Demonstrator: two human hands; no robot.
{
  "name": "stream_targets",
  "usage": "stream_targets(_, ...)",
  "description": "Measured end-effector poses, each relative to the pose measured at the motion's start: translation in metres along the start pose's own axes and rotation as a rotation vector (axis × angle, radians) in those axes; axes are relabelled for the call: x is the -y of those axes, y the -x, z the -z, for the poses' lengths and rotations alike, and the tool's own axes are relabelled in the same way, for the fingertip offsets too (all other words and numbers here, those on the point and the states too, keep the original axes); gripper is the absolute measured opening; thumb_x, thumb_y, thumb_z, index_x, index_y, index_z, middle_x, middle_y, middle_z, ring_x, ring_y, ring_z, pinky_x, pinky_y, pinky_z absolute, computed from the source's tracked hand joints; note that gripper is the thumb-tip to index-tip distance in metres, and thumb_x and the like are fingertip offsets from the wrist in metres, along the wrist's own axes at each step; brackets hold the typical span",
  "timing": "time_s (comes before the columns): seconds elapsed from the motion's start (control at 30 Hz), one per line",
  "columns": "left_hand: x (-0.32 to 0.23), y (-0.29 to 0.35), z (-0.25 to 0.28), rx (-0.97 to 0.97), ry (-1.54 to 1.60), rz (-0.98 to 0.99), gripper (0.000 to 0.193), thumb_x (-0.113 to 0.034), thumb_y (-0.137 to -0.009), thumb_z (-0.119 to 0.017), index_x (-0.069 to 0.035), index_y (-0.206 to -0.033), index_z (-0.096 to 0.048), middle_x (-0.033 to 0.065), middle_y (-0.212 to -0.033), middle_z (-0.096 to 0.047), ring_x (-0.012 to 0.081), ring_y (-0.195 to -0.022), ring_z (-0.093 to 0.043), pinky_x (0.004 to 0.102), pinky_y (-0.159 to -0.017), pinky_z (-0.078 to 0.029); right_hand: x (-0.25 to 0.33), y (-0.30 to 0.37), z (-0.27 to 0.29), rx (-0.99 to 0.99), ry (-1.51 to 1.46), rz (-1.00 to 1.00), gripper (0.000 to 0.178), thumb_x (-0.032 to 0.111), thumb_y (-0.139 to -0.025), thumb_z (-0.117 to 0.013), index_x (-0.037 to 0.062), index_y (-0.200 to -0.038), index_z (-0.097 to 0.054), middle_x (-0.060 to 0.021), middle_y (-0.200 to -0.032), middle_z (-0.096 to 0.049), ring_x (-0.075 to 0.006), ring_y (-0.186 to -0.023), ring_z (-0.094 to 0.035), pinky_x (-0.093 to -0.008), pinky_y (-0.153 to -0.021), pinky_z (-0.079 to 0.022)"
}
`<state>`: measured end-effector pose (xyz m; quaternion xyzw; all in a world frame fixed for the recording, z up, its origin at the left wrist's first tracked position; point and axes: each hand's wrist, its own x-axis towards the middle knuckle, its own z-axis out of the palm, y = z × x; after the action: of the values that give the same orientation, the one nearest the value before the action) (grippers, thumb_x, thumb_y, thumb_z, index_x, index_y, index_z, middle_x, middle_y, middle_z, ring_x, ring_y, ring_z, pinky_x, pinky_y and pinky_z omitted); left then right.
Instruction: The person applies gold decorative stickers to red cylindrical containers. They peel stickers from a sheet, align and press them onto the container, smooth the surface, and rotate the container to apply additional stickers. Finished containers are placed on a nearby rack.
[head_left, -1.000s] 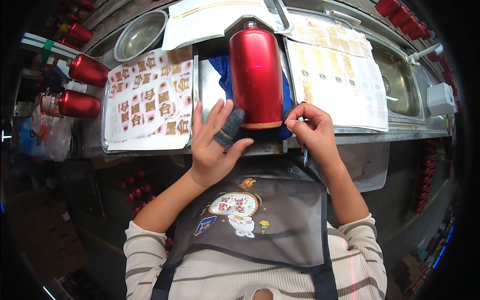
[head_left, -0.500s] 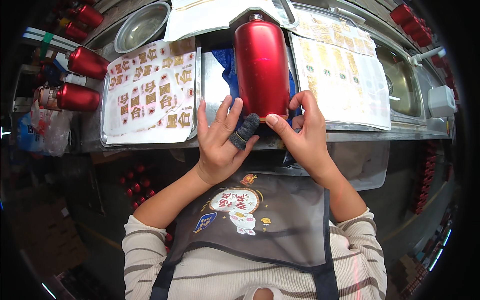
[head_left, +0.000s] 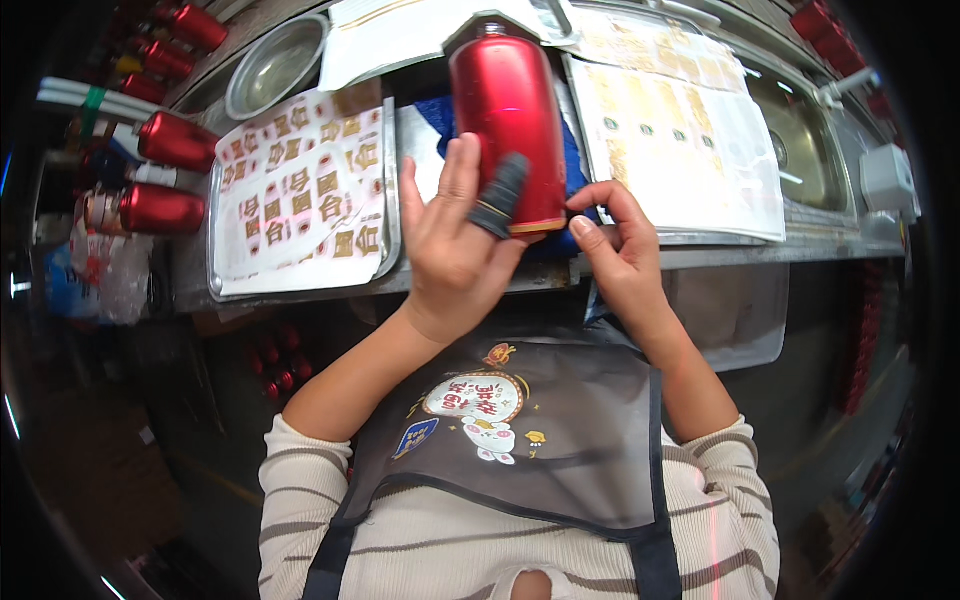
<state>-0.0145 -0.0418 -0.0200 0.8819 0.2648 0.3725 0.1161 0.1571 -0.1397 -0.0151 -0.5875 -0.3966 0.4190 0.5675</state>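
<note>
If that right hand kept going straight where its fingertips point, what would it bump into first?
Probably the red bottle: the right hand points left toward its lower end, though depth is unclear, so I can't tell whether they already touch.

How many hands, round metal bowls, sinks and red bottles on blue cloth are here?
Hands: 2 (left hand, right hand)
Round metal bowl: 1
Sink: 1
Red bottle on blue cloth: 1
Total: 5
</note>
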Motion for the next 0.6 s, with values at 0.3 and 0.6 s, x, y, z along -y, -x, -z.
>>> stream_targets(0.3,0.011,0.013,0.006,0.092,0.645,0.316,0.071,-0.011,-0.087,-0.075,0.001,-0.148,-0.041,0.0215,-0.154,-0.039,0.0308,-0.139,-0.044,0.0399,-0.114,-0.033,0.006,0.004,-0.018,-0.166,0.452,0.308,0.054,0.033,-0.079,-0.079,0.001,-0.113,-0.052,-0.0147,-0.099,-0.056,-0.0278,-0.081,-0.059,-0.0366,-0.067,-0.049)
stream_targets(0.6,0.002,0.01,0.003,0.073,0.952,0.541,0.065,-0.007,-0.093,-0.07,0.001,-0.149,-0.038,0.0099,-0.142,-0.053,0.0163,-0.126,-0.05,0.0312,-0.108,-0.039,0.006,-0.006,-0.027,-0.218,0.525,0.278,0.055,0.039,-0.084,-0.075,0.0018,-0.114,-0.048,-0.0163,-0.095,-0.055,-0.0335,-0.079,-0.061,-0.0403,-0.065,-0.051)
